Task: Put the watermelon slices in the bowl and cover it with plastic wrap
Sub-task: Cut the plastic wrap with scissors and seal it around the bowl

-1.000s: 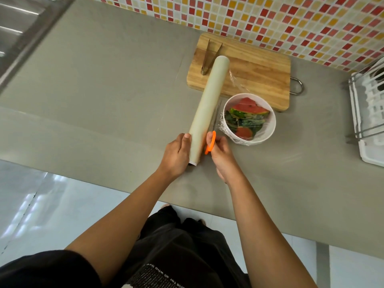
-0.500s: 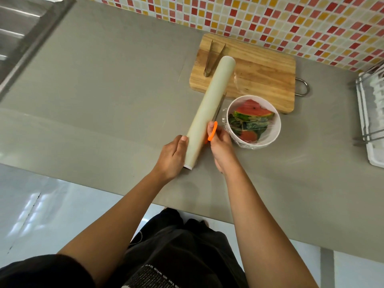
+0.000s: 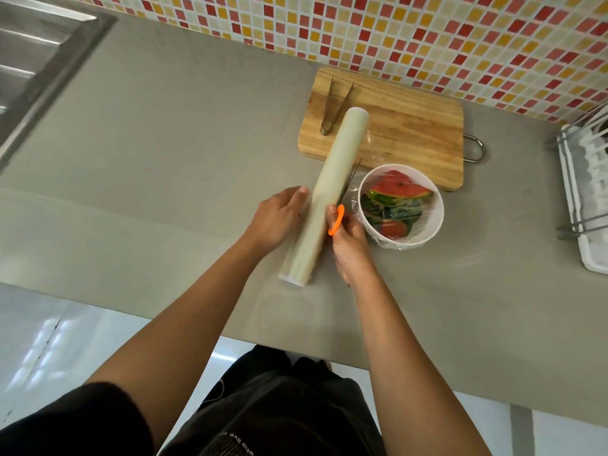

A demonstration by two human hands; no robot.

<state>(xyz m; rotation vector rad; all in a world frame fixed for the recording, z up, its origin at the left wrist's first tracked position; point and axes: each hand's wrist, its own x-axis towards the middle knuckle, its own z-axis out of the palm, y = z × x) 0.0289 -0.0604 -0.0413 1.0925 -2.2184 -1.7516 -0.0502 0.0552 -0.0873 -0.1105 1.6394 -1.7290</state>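
Observation:
A white bowl (image 3: 427, 225) on the grey counter holds several watermelon slices (image 3: 399, 187) under a sheet of clear plastic wrap. A long cream roll of plastic wrap (image 3: 332, 189) lies slanted just left of the bowl, its far end over the cutting board. My left hand (image 3: 278, 217) rests against the roll's left side with fingers fairly straight. My right hand (image 3: 348, 245) grips orange-handled scissors (image 3: 337, 220), whose blades point up between the roll and the bowl, at the film stretched there.
A wooden cutting board (image 3: 408, 133) with metal tongs (image 3: 332, 106) lies behind the bowl against the tiled wall. A white dish rack (image 3: 585, 199) stands at the right edge. A steel sink (image 3: 29, 60) is at the far left. The counter's front edge runs near my body.
My left hand has slid up the roll from its near end toward the middle. My right hand with the scissors has advanced along the film between roll and bowl.

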